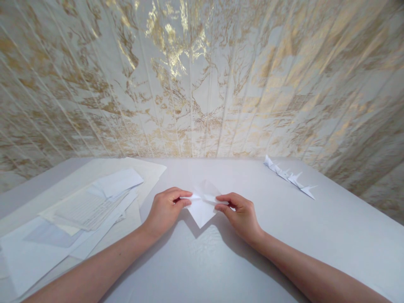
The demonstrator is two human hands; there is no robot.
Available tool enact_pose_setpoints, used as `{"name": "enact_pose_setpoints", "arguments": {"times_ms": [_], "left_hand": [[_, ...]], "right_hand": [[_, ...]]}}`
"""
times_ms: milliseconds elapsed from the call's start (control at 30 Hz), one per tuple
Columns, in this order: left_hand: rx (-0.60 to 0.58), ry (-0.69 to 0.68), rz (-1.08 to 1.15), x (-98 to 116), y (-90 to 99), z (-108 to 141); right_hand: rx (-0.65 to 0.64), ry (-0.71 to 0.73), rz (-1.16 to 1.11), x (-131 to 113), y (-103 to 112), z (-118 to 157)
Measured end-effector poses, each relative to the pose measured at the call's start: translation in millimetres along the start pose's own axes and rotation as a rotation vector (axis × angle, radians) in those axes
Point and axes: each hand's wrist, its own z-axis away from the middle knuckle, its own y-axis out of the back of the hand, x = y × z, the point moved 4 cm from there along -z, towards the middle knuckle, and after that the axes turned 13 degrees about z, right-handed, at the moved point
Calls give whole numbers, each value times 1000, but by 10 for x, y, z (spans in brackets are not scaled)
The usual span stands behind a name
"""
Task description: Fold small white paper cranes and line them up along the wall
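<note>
Between my two hands is a small piece of folded white paper (202,210), its lower corner pointing toward me and its upper corner away. My left hand (168,206) pinches its left side between thumb and fingers. On the opposite side, my right hand (236,210) has the right edge in the same kind of pinch. Creases meet near the paper's middle. It is held just above the white table, with a shadow beneath it.
Loose sheets and envelopes of paper (91,206) are piled on the left of the white table (189,269). Several folded paper cranes (292,179) stand in a row at the back right. A gold-patterned curtain (202,84) hangs behind the table.
</note>
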Motion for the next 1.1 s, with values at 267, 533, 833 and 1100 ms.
{"name": "enact_pose_setpoints", "arguments": {"times_ms": [267,533,833,1100], "left_hand": [[77,96,165,-63,21,-2],[79,0,75,-61,47,-13],[-82,-76,-24,1,-133,56],[-50,55,148,43,-143,131]], "right_hand": [[-42,-276,-117,169,-88,20],[-16,-144,-62,107,-52,21],[-18,260,30,-138,-70,68],[-45,262,138,-124,-88,115]]}}
